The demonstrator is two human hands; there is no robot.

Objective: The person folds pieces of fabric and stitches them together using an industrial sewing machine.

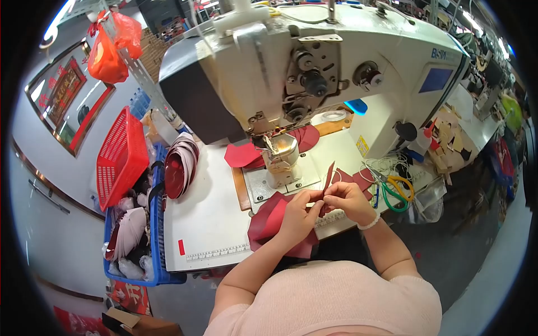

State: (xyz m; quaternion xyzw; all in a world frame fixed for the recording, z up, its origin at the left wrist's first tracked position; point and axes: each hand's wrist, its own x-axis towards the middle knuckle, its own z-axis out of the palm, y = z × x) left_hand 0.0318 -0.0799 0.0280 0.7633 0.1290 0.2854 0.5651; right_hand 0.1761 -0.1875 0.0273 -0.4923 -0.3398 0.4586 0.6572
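Note:
My left hand (301, 213) and my right hand (350, 200) meet in front of the sewing machine (280, 159), fingers pinched together. Between them is a narrow dark red strip (329, 175), its pointed end sticking up past the fingertips. Both hands appear closed on it. Beside and partly under my left wrist lie dark red leather-like pieces (268, 221), hanging over the table's front edge. More dark red scraps (361, 178) lie just beyond my right hand. Whether the strip is one piece or folded is hidden by the fingers.
Scissors with green and yellow handles (399, 196) lie right of my right hand, near tangled white cord (386, 165). A stack of curved red pieces (180, 167) stands on the table's left. A blue crate (159, 224) and red basket (120, 157) flank that side. A ruler strip (218, 252) runs along the front edge.

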